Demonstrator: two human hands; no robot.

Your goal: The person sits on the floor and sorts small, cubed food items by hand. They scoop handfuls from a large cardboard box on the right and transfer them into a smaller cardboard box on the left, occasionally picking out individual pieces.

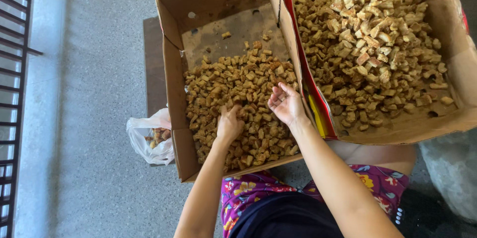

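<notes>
Two open cardboard boxes sit in front of me. The left box (171,71) holds a layer of small brown fried cubes (238,86). My left hand (229,124) rests palm down in those cubes, fingers curled into them. My right hand (286,103) hovers just above the same pile near the box's right wall, palm turned up, fingers loosely curled; one or two small pieces seem to lie in it. The right box (459,44) is filled with a bigger heap of lighter, chunkier pieces (370,44).
A clear plastic bag (149,138) with a few brown pieces lies on the floor by the left box. A dark low stool or board (153,64) is under that box. Grey speckled floor spreads left, with a metal grille (12,94) at the edge. Another plastic bag (452,168) lies right.
</notes>
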